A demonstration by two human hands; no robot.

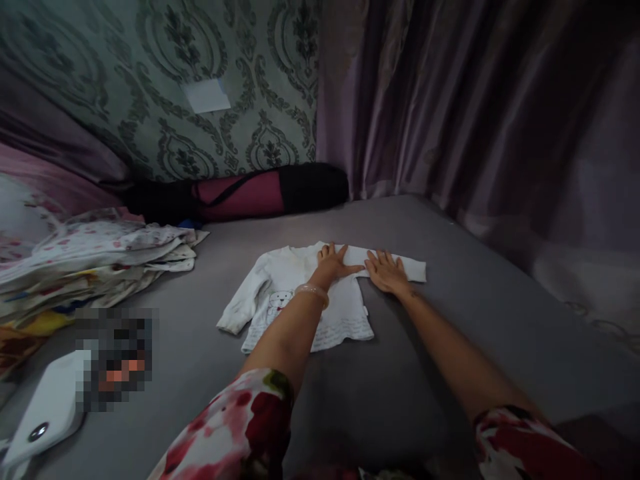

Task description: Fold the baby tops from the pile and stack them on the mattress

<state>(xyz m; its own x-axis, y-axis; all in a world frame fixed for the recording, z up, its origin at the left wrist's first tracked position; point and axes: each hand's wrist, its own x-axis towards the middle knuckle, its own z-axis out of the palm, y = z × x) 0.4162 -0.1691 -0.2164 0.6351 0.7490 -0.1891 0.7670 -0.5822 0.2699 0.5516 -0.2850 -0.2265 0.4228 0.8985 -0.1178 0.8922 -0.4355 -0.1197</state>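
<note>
A small white long-sleeved baby shirt [280, 293] with a bear print lies flat on a grey bed sheet [400, 373]. My left hand [333, 262] rests palm down on the shirt's upper middle, fingers stretched out. My right hand [386, 272] lies flat beside it on the shirt's right sleeve [413, 269], which stretches out to the right. The left sleeve hangs down toward me at the left. A bracelet circles my left wrist.
A pile of patterned clothes [95, 257] sits at the left. A dark red and black rolled bag [260, 192] lies against the wallpapered wall. Purple curtains [475, 120] hang at the right. A white device [47, 407] lies at the near left.
</note>
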